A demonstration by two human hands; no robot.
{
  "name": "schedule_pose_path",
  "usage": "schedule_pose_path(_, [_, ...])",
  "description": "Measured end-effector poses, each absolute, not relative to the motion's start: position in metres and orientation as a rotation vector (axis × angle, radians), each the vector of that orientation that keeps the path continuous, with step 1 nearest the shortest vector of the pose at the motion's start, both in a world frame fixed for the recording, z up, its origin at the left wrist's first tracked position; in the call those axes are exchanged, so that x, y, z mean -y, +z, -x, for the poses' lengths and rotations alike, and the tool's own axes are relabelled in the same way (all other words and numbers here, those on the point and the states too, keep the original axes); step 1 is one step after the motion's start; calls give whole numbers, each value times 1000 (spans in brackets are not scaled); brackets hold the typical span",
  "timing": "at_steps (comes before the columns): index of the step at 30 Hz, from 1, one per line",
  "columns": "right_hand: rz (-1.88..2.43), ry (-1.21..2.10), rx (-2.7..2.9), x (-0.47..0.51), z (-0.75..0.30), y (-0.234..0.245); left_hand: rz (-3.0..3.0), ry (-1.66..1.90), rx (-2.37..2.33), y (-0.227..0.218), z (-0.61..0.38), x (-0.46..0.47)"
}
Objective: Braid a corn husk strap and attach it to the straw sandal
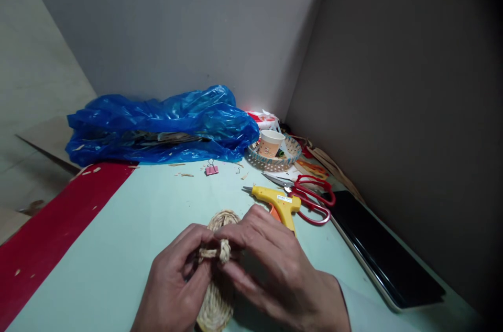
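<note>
Both my hands meet over an oval woven straw piece (214, 306) lying near the table's front edge. My left hand (176, 269) is closed, its thumb and fingers pinching a short length of straw cord. My right hand (267, 258) pinches the braided straw cord (225, 251) where its pale knotted part shows between the fingertips. Whether the cord is joined to the oval piece is hidden by my fingers. A yellow glue gun (277, 200) lies just beyond my right hand, its nozzle pointing left.
Red-handled scissors (314, 190) lie beside a black flat tray-like object (385, 248) on the right. A woven basket (293, 151) holds a paper cup (270, 142). Behind are a blue plastic bag (165, 112) and a pink binder clip (211, 170). Walls stand behind and right.
</note>
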State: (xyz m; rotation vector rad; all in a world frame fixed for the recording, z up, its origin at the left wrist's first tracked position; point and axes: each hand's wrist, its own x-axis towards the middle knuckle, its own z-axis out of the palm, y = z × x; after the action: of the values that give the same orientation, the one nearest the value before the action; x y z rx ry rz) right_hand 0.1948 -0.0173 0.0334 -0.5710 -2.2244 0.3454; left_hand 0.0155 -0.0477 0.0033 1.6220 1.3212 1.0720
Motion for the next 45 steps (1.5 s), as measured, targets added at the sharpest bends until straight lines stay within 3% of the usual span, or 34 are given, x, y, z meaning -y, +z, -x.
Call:
schedule_pose_path(12, [612, 159, 2187, 14, -196, 29, -1246, 1133, -1070, 15, -19, 45])
schedule_pose_path(22, [726, 478, 2225, 22, -197, 32, -1129, 1049, -1119, 17, -16, 42])
schedule_pose_path(30, [963, 741, 1909, 15, -202, 30, -1096, 990, -1098, 20, -8, 42])
schedule_pose_path(45, [846, 610, 2173, 15, -198, 29, -1470, 906, -1207, -2, -1, 38])
